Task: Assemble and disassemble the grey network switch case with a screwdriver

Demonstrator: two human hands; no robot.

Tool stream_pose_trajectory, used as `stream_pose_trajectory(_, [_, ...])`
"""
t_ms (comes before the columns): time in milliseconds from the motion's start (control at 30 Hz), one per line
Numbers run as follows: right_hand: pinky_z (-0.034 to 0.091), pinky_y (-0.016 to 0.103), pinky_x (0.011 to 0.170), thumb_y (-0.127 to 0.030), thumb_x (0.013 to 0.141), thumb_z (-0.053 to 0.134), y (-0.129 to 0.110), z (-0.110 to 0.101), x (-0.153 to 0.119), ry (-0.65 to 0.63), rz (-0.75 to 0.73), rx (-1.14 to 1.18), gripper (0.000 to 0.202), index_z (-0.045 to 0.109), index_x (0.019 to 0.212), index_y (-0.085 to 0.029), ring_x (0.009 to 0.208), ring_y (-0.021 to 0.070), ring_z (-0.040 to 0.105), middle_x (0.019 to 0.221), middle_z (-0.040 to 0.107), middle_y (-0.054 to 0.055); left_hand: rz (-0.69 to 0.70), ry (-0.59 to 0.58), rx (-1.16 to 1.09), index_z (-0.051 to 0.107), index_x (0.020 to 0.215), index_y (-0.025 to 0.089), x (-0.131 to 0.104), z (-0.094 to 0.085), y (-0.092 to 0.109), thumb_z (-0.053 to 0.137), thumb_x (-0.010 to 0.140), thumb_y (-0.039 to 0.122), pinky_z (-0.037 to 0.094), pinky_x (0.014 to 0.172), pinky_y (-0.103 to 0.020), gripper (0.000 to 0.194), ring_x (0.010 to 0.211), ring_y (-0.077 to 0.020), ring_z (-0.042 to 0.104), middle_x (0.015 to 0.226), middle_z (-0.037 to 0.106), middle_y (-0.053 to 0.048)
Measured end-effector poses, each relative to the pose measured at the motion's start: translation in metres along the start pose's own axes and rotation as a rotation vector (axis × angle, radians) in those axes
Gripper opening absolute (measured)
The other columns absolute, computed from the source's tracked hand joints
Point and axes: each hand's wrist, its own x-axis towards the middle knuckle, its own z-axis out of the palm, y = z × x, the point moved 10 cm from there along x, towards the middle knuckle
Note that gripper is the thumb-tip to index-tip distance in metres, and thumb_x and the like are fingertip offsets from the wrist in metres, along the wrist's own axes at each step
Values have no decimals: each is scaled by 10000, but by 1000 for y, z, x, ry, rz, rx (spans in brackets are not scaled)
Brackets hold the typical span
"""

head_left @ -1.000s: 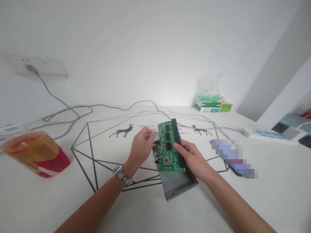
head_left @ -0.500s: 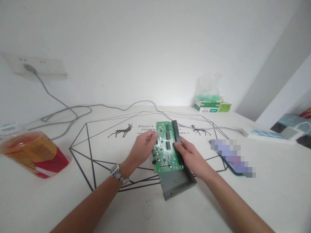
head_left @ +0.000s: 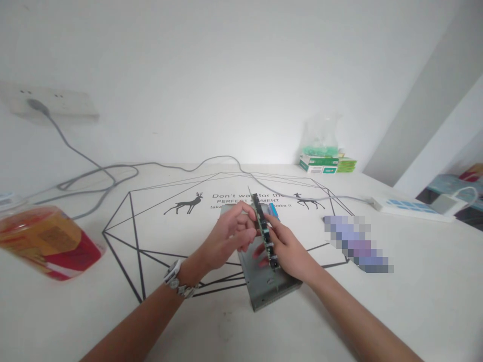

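Observation:
A green circuit board (head_left: 268,243) stands tipped nearly edge-on, its row of dark connectors facing up. My right hand (head_left: 289,247) grips it from the right, with fingertips showing beyond the board's left side. Close to its left face is my left hand (head_left: 230,234), fingers loosely curled and apart; whether a fingertip touches the board I cannot tell. Beneath both hands a grey metal casing (head_left: 260,291) lies on the table, partly covered by them. A small blue piece (head_left: 273,211) shows behind my right hand, its kind unclear.
A red and yellow container (head_left: 56,244) stands at left. On the right lie a blurred-out phone-like object (head_left: 358,246) and a white power strip (head_left: 413,208). A grey cable (head_left: 188,169) runs along the back, near small green-white boxes (head_left: 319,163) under a clear bag (head_left: 320,138).
The circuit board has turned from face-up to nearly edge-on in my right hand. My left hand has come off its left edge and loosened its fingers.

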Motion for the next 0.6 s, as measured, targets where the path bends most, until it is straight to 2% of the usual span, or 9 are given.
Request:
stream_pose_trajectory(133, [586,393,744,-378,953,561,5,10,-6,-57,79,125,430,579,1364,-250,786,243,716,873,740,44,5,-34,42,421,986,218,-4,13,3,682,899,397,402,519,-208,329,574,-91,529,732,567,47])
stream_pose_trajectory(233, [550,349,594,-331,946,543,4,16,-9,-111,142,162,387,566,1325,-256,564,195,644,771,705,13,7,-39,91,407,991,222,-4,16,4,699,890,374,385,519,-211,345,571,-92,524,726,569,51])
stream_pose_trajectory(300, [525,321,565,-279,921,541,1,17,-10,-134,143,152,347,577,1264,-244,565,186,625,748,682,0,21,-34,124,414,996,220,-4,16,5,700,887,355,383,526,-212,335,571,-89,507,712,556,57])
stream_pose_trajectory(467, [508,312,691,-162,762,585,-7,15,-6,-123,43,74,259,626,1015,-198,768,203,625,791,674,7,55,-17,187,446,1083,211,-4,17,6,701,881,322,381,525,-205,344,551,-85,449,657,486,87])
stream_pose_trajectory(600, [492,305,649,-180,711,623,0,19,-4,-142,94,186,261,597,969,-207,681,179,590,724,637,-24,54,-17,210,455,1102,205,-4,19,6,697,876,323,379,508,-201,352,532,-84,443,634,477,93])
